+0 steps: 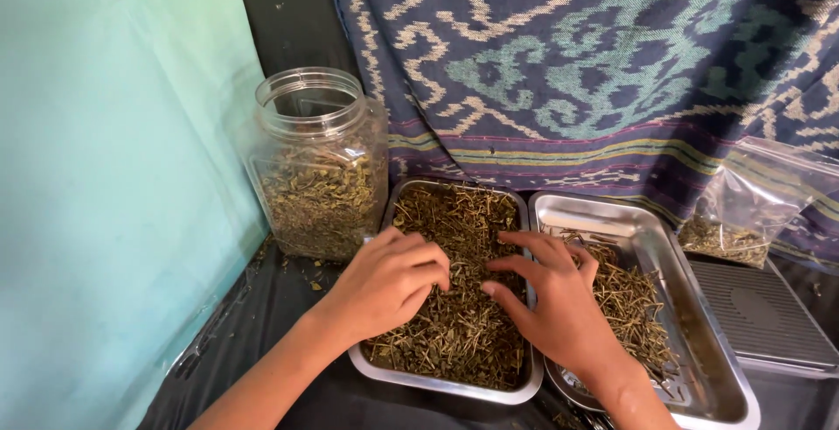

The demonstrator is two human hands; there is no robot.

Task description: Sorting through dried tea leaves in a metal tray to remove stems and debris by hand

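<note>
Head view: my left hand (389, 283) and right hand (555, 303) rake, fingers curled, through dried herbs (459, 321) in the left tray (454, 384). Sorting's underway; neither grip clearly pinches anything. Next, I'd pinch stems, carrying them to the tray (699, 308) right of it.

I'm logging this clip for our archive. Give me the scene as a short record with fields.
left hand: curled, fingers in the dried herbs
right hand: spread on the herbs, wrist over the right tray
left tray: metal, full of herbs
right tray: metal, partly filled with stems
jar: clear plastic, open, about half full, left of the trays
bag: clear, far right, some herbs inside
backdrop: patterned woven cloth
</note>
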